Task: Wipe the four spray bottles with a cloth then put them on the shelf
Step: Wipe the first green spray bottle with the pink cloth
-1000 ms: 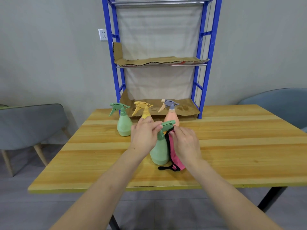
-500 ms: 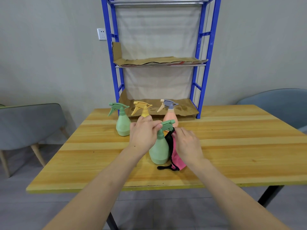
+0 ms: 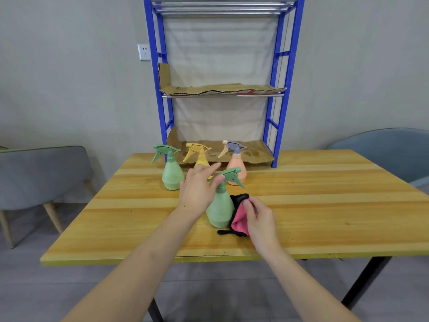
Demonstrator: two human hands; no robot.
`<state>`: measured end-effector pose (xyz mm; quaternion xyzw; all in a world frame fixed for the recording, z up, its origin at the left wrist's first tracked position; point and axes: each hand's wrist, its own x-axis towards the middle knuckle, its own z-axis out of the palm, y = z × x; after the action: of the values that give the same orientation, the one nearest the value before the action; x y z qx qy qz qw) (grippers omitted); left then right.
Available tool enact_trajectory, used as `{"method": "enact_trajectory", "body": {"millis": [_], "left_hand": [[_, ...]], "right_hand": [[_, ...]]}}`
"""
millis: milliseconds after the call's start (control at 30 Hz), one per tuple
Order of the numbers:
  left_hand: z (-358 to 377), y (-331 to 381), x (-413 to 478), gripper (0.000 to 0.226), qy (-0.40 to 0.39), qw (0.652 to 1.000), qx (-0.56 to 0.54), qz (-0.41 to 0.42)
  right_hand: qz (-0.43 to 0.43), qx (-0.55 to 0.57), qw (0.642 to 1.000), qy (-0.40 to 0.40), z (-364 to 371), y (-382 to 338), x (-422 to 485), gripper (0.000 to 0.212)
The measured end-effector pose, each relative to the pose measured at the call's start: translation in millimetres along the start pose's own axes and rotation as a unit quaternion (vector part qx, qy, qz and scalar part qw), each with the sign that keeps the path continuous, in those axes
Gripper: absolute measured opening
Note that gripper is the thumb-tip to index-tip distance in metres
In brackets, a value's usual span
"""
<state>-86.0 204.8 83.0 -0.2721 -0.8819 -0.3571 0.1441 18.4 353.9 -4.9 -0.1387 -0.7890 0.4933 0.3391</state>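
- Four spray bottles stand upright on the table [image 3: 325, 205]. Their plastic is opaque, so I cannot tell what they hold.
- The near green spray bottle [image 3: 220, 210] stands in the middle of the surface, nearer the front edge than the others.
- The far green spray bottle [image 3: 171, 175], yellow spray bottle [image 3: 199, 156] and peach spray bottle [image 3: 236, 170] line up by the far edge, just before the shelf [image 3: 160, 112].
- The shelf's bottom and middle tiers each carry a crumpled cardboard sheet [image 3: 255, 152].
- The left hand [image 3: 197, 189] has let go. Half a second ago its fingers curled over the near bottle's trigger head; now they are straight, and the thumb seems just to touch the head.
- The right hand [image 3: 260, 214] pinches the cloth [image 3: 239, 217] against the near bottle's right side. It has slid down from the trigger head to the round body.
- The cloth is soft and bunched, pink with black trim, and one black end trails on the surface.
- The bottles are matt and pear-shaped with narrow necks, and the peach one has a grey trigger head.
- The table is glossy striped wood, and the shelf frame is blue metal.
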Motion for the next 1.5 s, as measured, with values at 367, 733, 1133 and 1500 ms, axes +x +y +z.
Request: {"method": "enact_trajectory", "body": {"millis": [367,733,1133,1500], "left_hand": [[21.0,-26.0,-48.7,0.024,0.048,0.976,-0.194,-0.089],[34.6,-25.5,-44.6,0.024,0.041,0.964,-0.244,-0.101],[41.1,-24.6,-32.5,0.026,0.056,0.979,-0.167,-0.102],[39.8,-13.5,-27.3,0.036,0.044,0.986,-0.12,-0.107]], "right_hand": [[-0.042,0.05,0.996,-0.058,18.8,-22.4,-3.4,0.028],[0.001,0.088,0.994,-0.063,27.6,-20.1,7.0,0.033],[-0.02,-0.027,0.995,-0.092,31.6,-9.9,8.6,0.049],[0.042,0.009,0.995,-0.085,26.0,7.0,1.4,0.047]]}}
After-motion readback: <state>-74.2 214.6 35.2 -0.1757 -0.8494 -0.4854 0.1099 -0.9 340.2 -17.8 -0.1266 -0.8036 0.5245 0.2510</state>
